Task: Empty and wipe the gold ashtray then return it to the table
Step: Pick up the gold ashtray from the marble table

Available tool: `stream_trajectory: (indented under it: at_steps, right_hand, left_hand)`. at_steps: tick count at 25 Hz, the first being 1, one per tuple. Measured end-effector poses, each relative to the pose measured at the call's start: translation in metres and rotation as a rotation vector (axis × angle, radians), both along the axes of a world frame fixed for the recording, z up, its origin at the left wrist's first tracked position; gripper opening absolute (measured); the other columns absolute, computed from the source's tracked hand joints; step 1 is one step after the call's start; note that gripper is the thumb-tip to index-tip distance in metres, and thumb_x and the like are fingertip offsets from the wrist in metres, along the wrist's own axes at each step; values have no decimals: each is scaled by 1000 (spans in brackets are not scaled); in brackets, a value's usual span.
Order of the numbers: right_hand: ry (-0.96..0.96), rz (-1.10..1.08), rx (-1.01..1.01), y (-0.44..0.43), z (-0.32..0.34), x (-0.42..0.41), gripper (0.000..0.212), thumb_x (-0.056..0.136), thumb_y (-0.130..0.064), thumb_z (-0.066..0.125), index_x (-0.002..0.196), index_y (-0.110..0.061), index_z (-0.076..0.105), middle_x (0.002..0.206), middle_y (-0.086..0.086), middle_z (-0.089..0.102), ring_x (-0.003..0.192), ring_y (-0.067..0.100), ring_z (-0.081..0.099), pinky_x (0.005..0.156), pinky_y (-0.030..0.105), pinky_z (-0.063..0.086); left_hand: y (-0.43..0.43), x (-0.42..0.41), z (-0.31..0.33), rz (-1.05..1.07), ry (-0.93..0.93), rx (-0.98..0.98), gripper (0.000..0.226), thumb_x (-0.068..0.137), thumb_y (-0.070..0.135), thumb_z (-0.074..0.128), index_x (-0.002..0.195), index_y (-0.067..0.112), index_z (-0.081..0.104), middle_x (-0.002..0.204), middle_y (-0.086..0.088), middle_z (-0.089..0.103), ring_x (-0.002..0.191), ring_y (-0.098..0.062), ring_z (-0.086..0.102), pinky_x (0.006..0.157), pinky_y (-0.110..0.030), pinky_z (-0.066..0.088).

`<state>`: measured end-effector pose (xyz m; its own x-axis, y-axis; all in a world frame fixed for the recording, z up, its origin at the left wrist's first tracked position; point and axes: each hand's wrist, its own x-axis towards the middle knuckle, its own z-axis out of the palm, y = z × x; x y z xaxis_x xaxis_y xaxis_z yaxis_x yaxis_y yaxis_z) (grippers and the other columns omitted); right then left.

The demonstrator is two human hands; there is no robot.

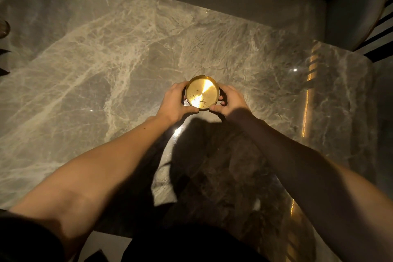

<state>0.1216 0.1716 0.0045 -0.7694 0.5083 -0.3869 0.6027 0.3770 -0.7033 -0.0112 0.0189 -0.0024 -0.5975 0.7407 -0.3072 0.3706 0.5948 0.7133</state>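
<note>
Seen from above in dim, warm light: gold ashtray, round and shallow, gripped between two bare hands over the middle of a veined grey marble table. Left hand wrapped around the left side of the rim, thumb pressed along the near edge; right hand wrapped around the right side, thumb meeting the near edge likewise, fingers curled behind the wall. Both hands closed on the dish, neither released. Impossible to tell whether the base rests on the marble or hangs just above it.

Inside the ashtray: a bright fan of reflected light across the brushed floor, and a scatter of small dark specks gathered toward the near side. Too small and blurred to say what kind of debris. One small notch visible in the far rim.

Bare forearms reaching in from the lower corners, the right one largely in shadow. Dark shadow pooled on the marble between the arms, swallowing the stone's pattern there. Dark clothing at the bottom edge, cut off and without readable detail.

Along the right side of the tabletop, a reflected line of small warm lights, broken and smeared. Pale cushioned seat beyond the far right corner, only partly in frame. At the left edge, a brownish object and dark pointed shapes below it, cropped and unidentifiable. Fingertips behind the ashtray mostly hidden by its wall.
</note>
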Motion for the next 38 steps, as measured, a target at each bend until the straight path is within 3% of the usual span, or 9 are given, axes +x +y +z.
stream_trajectory:
  at_steps: [7, 13, 18, 22, 27, 31, 38]
  right_hand:
    - [156, -64, 12, 9, 29, 9, 72, 75, -13, 80, 138, -17, 46, 128, 4, 56, 111, 16, 57, 94, 29, 50]
    - [275, -143, -11, 18, 65, 48, 65, 79, -12, 76, 136, -18, 47, 130, 3, 58, 117, 13, 54, 99, 27, 47]
    - [338, -176, 2, 39, 95, 101, 66, 81, -11, 74, 139, -22, 46, 136, 0, 54, 120, 9, 53, 101, 26, 46]
    - [362, -211, 25, 66, 115, 157, 67, 82, -16, 74, 141, -27, 44, 140, -1, 51, 124, 9, 51, 104, 31, 46]
    - [395, -241, 67, 108, 132, 232, 66, 84, -20, 72, 142, -25, 42, 143, 1, 49, 125, 9, 50, 105, 30, 45]
    - [458, -210, 96, 139, 138, 281, 69, 82, -23, 75, 143, -21, 43, 142, 4, 50, 128, 16, 51, 107, 37, 47]
    - [468, -259, 141, 161, 146, 327, 69, 83, -26, 74, 144, -20, 42, 142, 3, 50, 126, 9, 52, 104, 28, 48]
  left_hand:
    - [4, 4, 29, 44, 109, 163, 87, 63, 35, 88, 137, 10, 49, 128, -11, 57, 110, -14, 53, 95, -25, 45]
    - [20, 35, 61, 58, 100, 269, 86, 64, 29, 89, 138, 13, 49, 130, -8, 56, 110, -9, 54, 88, -1, 42]
    - [47, 82, 88, 24, 113, 340, 83, 63, 31, 89, 135, 14, 51, 129, -6, 56, 111, -12, 55, 93, -10, 44]
    - [80, 133, 109, -5, 129, 395, 81, 64, 35, 88, 134, 14, 51, 132, -6, 58, 114, -15, 57, 97, -27, 51]
    - [126, 204, 135, -43, 168, 436, 80, 65, 36, 87, 134, 14, 52, 132, -6, 58, 116, -12, 56, 98, -16, 47]
    - [153, 251, 146, -42, 181, 472, 82, 64, 36, 87, 135, 15, 52, 130, 3, 56, 114, -6, 53, 99, -19, 47]
    - [192, 287, 151, -126, 163, 466, 84, 64, 42, 86, 136, 15, 52, 132, -3, 58, 113, -8, 55, 98, -21, 48]
